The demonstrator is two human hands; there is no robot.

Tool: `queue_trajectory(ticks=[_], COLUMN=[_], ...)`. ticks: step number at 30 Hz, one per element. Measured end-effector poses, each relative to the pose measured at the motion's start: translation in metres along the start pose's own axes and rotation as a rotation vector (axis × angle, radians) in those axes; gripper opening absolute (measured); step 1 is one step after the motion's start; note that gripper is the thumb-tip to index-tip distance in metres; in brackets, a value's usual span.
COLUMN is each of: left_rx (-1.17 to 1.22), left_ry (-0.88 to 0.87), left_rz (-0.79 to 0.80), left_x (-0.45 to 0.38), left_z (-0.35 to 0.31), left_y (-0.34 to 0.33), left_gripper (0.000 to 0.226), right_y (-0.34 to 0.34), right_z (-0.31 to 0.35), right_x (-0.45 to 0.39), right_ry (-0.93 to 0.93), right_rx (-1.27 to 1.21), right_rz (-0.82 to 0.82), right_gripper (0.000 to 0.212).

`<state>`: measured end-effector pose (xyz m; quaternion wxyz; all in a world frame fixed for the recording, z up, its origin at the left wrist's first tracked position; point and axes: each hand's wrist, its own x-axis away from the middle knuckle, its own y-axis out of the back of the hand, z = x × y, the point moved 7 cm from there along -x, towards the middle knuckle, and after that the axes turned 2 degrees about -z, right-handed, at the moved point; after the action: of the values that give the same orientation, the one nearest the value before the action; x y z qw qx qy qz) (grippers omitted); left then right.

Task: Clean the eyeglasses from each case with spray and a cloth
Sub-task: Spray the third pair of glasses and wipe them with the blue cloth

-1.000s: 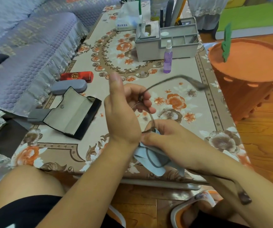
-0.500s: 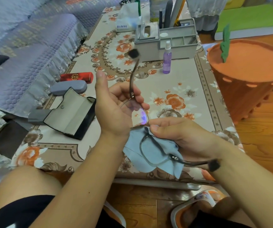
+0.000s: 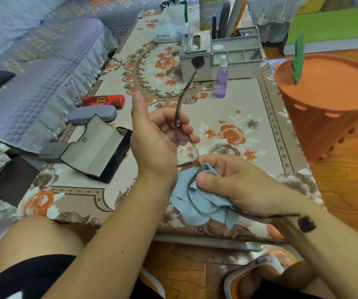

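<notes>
A: Eyes on the left hand (image 3: 158,139), raised over the floral table (image 3: 249,108), thumb sticking straight up, fingers curled round one end of the eyeglasses (image 3: 192,147) at the hinge.

B: And that temple arm shoots up from the fingers toward the grey organiser box (image 3: 221,59), dark tip in front of its near wall.

A: Right hand (image 3: 238,182) now: thumb and fingers pinch the blue cloth (image 3: 197,210) over the other lens, just on the near side of the left hand's wrist.

B: The cloth hangs below that hand, lens rim showing dark against it. The second temple runs back along the right forearm, ending in a black tip.

A: Spray bottle (image 3: 222,79)?

B: Purple, upright, standing just in front of the organiser box, well apart from both hands.

A: Cases?

B: Left of the left hand, a black case (image 3: 100,149) lies flapped open on the table. Beyond it, a grey case (image 3: 92,115) closed, and past that a red case (image 3: 103,100), also closed, toward the organiser box.

A: Right of the organiser box, an orange basket (image 3: 324,100) sits on the wooden floor.
</notes>
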<state>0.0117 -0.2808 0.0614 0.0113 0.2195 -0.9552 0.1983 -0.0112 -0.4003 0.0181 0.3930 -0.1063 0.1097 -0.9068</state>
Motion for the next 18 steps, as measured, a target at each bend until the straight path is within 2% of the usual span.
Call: queue_trajectory(ticks=[6,8,12,14,16,18], left_rx=[-0.057,-0.090,-0.130,-0.132,-0.097,-0.056], left_ry=[0.026,0.037,0.022,0.032,0.061,0.099], left_rz=[0.011,0.005,-0.021,-0.034,-0.048,-0.046], left_x=[0.005,0.007,0.009,0.010,0.010,0.009], left_z=[0.006,0.009,0.017,0.023,0.025,0.025], left_y=[-0.008,-0.008,-0.005,-0.003,-0.001,-0.001], left_gripper=[0.078,0.078,0.080,0.080,0.079,0.078], right_y=[0.005,0.003,-0.004,-0.008,-0.011,-0.013], right_z=[0.017,0.017,0.008,0.006,0.005,0.007], right_x=[0.002,0.002,-0.001,-0.001,-0.002,-0.001], right_ry=[0.044,0.052,0.033,0.034,0.030,0.007], right_rx=[0.364,0.401,0.397,0.385,0.339,0.307], right_rz=[-0.088,-0.091,-0.108,-0.080,-0.060,-0.054], right_gripper=[0.021,0.017,0.025,0.016,0.042,0.050])
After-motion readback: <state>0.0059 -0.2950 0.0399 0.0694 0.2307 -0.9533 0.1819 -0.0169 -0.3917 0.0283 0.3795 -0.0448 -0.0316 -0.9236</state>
